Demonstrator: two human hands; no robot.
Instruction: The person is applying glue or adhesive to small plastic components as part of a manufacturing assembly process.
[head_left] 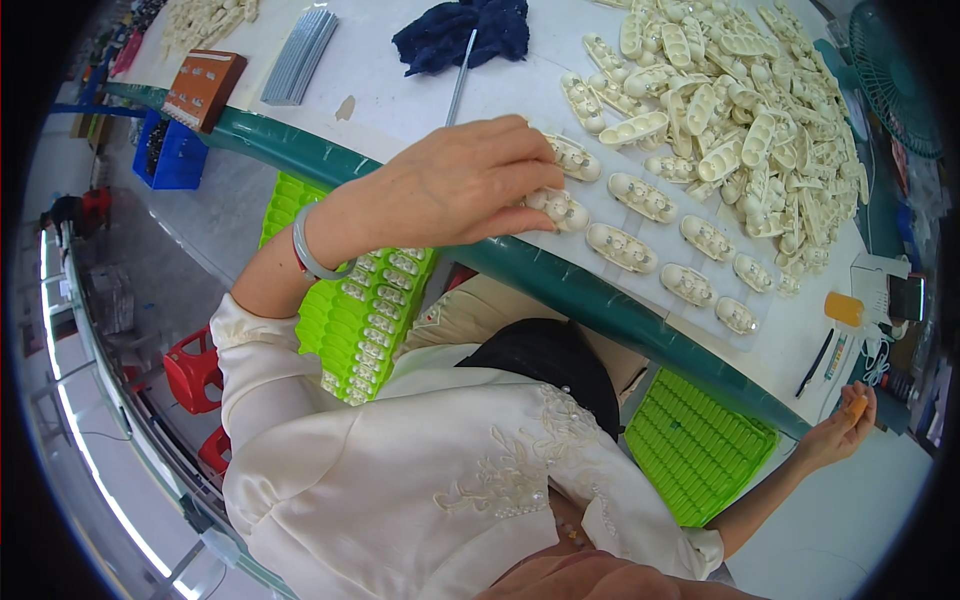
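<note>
My left hand reaches over the table edge, its fingers and thumb closed around a cream pod-shaped plastic piece at the near left end of a pale translucent plate. Two rows of similar pods lie on that plate, among them one pod just right of my fingers and another behind it. Each holds small rounded parts with tiny details. Away at the far right, my right hand is closed on a small orange object, whose kind I cannot make out.
A heap of loose cream pods covers the back right. Bright green trays sit below the table's green edge. Behind my left hand lie a dark blue cloth, a thin rod, grey strips and a brown block.
</note>
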